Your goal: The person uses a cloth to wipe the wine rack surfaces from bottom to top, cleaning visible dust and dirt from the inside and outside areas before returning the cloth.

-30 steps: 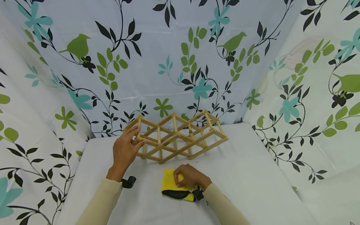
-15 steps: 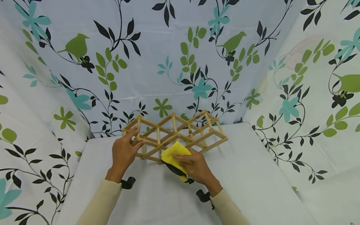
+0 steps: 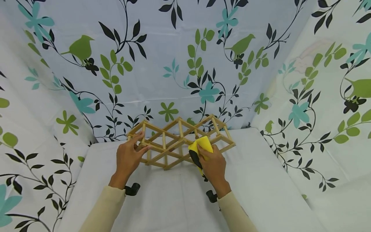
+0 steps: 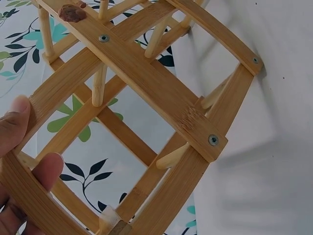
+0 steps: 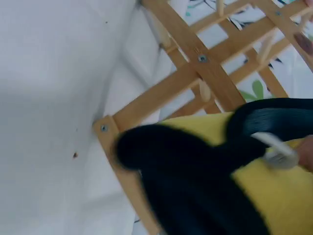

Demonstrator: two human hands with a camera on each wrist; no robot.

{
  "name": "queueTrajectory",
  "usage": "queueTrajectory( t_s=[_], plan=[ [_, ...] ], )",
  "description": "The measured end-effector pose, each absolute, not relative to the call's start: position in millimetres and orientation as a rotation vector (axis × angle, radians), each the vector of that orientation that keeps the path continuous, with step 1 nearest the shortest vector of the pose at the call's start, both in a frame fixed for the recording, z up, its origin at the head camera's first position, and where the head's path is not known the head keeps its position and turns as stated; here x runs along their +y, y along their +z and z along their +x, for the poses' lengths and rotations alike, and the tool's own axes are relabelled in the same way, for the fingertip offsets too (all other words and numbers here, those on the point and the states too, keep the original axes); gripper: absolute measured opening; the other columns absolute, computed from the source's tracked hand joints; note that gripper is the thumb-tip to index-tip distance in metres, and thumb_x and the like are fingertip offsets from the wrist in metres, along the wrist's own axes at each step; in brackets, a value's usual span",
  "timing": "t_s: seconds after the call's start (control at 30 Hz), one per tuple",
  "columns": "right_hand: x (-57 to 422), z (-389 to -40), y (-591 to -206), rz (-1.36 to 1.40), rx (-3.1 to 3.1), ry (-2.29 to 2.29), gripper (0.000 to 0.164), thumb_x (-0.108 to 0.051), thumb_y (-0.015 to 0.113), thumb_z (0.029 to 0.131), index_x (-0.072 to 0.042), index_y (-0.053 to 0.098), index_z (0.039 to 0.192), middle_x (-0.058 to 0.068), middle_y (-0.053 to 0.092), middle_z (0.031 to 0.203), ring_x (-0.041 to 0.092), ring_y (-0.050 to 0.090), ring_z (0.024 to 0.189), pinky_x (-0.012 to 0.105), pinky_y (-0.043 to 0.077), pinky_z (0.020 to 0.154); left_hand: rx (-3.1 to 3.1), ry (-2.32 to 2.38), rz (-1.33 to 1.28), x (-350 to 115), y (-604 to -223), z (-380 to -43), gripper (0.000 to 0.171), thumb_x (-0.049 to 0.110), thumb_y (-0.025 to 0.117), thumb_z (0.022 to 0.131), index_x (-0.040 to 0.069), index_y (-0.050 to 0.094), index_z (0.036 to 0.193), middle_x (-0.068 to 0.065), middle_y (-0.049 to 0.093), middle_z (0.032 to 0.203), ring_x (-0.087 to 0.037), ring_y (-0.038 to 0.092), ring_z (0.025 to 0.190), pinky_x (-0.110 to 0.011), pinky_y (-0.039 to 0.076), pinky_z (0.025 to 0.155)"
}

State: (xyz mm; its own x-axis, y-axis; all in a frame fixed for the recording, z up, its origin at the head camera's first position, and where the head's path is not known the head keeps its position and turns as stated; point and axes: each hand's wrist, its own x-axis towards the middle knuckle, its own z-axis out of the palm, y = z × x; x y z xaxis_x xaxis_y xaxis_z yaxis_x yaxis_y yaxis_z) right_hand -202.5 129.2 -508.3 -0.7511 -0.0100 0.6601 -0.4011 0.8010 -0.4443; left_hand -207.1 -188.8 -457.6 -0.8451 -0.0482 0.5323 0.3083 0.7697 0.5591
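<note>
White table [image 3: 162, 199] bears wooden rack [image 3: 182, 140] near its far edge; judged light, stiff, best held at end bars. Left hand [image 3: 127, 158] grips its left end. Right hand [image 3: 214, 164] grasps yellow cloth [image 3: 205, 141], likely soft, at rack's right half.

The rack [image 4: 139, 72] is all pale wood, kinda bamboo-looking, mostly smooth with a soft satin sheen, but there's a rough patch [image 4: 188, 117] of grain right of center in the left wrist view. Shiny metal screws [image 4: 213, 140] at the joints. That dark blob [image 4: 72, 13] upper left looks bumpy. Yellow cloth [image 3: 205, 141] reads soft and matt, the desk [image 3: 162, 199] matt white, and the backdrop [image 3: 156, 83] is smooth printed sheeting.
</note>
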Motion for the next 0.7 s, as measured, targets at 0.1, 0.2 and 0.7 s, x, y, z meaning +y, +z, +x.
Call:
queueTrajectory(
  t_s=[0.1, 0.2, 0.7],
  plan=[
    [134.0, -197.0, -506.8, 0.339, -2.275, 0.838, 0.044, -0.011, 0.081, 0.08, -0.031, 0.074, 0.119, 0.008, 0.064, 0.1, 0.018, 0.059, 0.078, 0.035, 0.056, 0.066, -2.432, -0.894, -0.182, -186.5, -458.0, -207.6, 0.066, 0.031, 0.087, 0.075, 0.015, 0.064, 0.134, -0.008, 0.076, 0.108, -0.012, 0.056, 0.055, -0.024, 0.037, 0.041],
    [129.5, -198.4, -503.2, 0.472, -2.204, 0.9, 0.041, -0.014, 0.078, 0.086, -0.032, 0.072, 0.123, 0.009, 0.065, 0.105, 0.019, 0.059, 0.087, 0.037, 0.058, 0.073, -2.433, -0.901, -0.171, -185.2, -459.0, -208.2, 0.066, 0.031, 0.087, 0.074, 0.016, 0.064, 0.135, -0.01, 0.076, 0.086, -0.013, 0.056, 0.054, -0.024, 0.037, 0.04],
    [127.2, -197.4, -498.4, 0.52, -2.217, 0.891, 0.041, -0.019, 0.077, 0.088, -0.033, 0.07, 0.126, 0.009, 0.064, 0.108, 0.019, 0.056, 0.089, 0.036, 0.057, 0.073, -2.43, -0.884, -0.179, -183.5, -457.9, -207.2, 0.065, 0.03, 0.087, 0.075, 0.014, 0.065, 0.133, -0.008, 0.076, 0.11, -0.014, 0.059, 0.056, -0.024, 0.038, 0.041]
  ],
)
